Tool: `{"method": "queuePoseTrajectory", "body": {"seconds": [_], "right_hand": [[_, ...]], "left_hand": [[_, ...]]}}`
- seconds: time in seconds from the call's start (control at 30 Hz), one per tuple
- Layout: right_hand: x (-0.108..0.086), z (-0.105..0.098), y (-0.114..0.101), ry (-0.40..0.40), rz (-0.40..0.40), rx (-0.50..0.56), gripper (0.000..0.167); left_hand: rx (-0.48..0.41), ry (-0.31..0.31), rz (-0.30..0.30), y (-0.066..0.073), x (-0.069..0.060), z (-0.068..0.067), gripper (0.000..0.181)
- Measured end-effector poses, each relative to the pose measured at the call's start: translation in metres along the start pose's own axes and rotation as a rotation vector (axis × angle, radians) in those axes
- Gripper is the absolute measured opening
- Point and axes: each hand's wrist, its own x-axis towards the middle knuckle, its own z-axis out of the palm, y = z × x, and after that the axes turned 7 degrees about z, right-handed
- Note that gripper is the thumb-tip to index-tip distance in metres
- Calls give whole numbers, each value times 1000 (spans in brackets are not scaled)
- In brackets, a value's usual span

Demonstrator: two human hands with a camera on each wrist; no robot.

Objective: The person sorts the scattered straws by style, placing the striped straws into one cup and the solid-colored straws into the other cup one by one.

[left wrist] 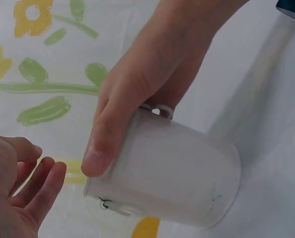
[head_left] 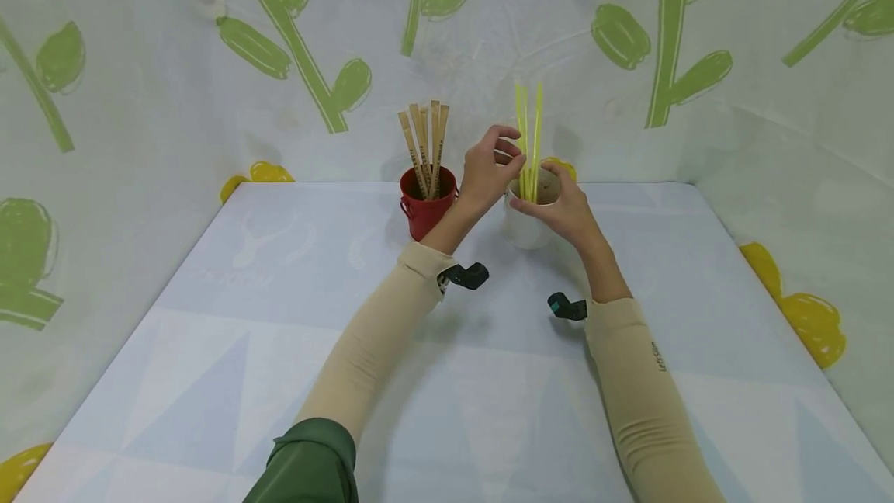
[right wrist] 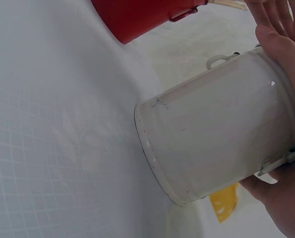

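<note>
A small white metal pail [head_left: 525,228] with side handles stands upright at the far part of the table. Several thin yellow sticks [head_left: 537,138] rise out of it. My right hand [head_left: 569,212] grips the pail at its rim; in the left wrist view the thumb of that right hand [left wrist: 130,99] lies along the pail's wall. Beside the yellow sticks is my left hand [head_left: 491,169], its fingers bent. A gap shows between its fingertips in the left wrist view, with the sticks partly hidden behind them.
To the left of the white pail stands a red pail [head_left: 426,217] holding several brown sticks [head_left: 422,142] with dark print. My left forearm passes just in front of it. A pale patterned table [head_left: 279,348] meets a leaf-printed backdrop [head_left: 503,37] at the back.
</note>
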Motion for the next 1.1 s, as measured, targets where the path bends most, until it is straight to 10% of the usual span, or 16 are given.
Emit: {"method": "queuePoseTrajectory", "body": {"seconds": [0.43,1.1], "right_hand": [[2,0,1,8,-14,2,91],[0,-8,-1,-31,27,-66,102]], "left_hand": [[23,-51,114,-15,-45,-21,28],[227,-72,104,-30,-119,-111,24]]}}
